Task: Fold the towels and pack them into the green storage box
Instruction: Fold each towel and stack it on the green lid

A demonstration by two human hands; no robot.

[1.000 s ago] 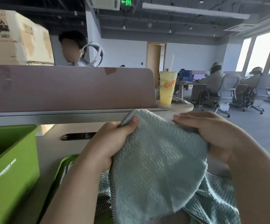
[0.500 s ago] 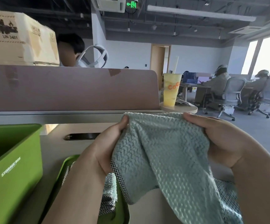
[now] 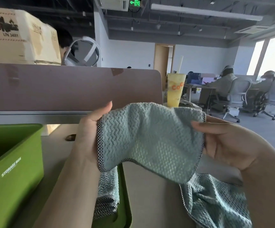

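Over on the left, the green plastic storage box [image 3: 14, 162] stands open, its contents lost in shadow. Beside it a flat green plastic tray [image 3: 125, 204] carries a folded teal towel [image 3: 108, 186], half hidden by the left forearm. Above the grey desk [image 3: 146, 198], the pale teal waffle-weave towel [image 3: 150, 142] hangs between both hands: the right hand [image 3: 229, 145] pinches its right edge under the thumb; the left hand [image 3: 89, 129] holds the left edge, fingers hidden behind cloth. A crumpled teal towel [image 3: 216, 203] is cut off below. Legible: "STORAGE BOX" on the box, "UN 3481" on a tan cardboard carton [image 3: 23, 37], "CoCo" on a yellow drink cup [image 3: 175, 89].
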